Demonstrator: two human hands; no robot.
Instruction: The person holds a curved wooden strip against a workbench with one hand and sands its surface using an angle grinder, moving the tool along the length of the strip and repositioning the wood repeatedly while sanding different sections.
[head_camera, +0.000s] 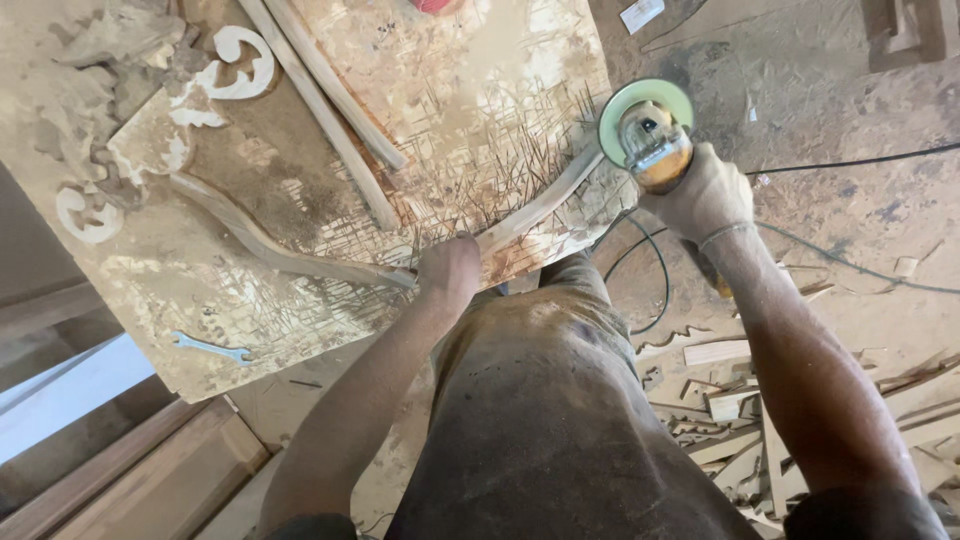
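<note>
The right hand (700, 195), in the upper right of the frame, is closed around the body of an angle grinder (655, 150). The round green disc guard (645, 118) of this tool is just beside the upper end of a curved wooden piece (540, 205); I cannot tell if the disc touches the wood. A black cable (850, 163) runs from the grinder area to the right edge of the frame.

The left hand (450, 265), near the middle of the frame, presses down on the lower end of the same curved wooden piece, at the edge of the workbench (180, 280). Its fingers are bent over the wood, so the hand holds the piece firmly against the board.

The bench top is covered with sawdust and many cut marks. On it lie two long straight strips (330, 110), another curved wooden piece (250, 235), and some carved scroll ornaments (240, 65) in the upper left. A blue spanner (212, 348) lies at the lower left part of the bench.

On the floor at the lower right there is a heap of wood offcuts (730, 410).
</note>
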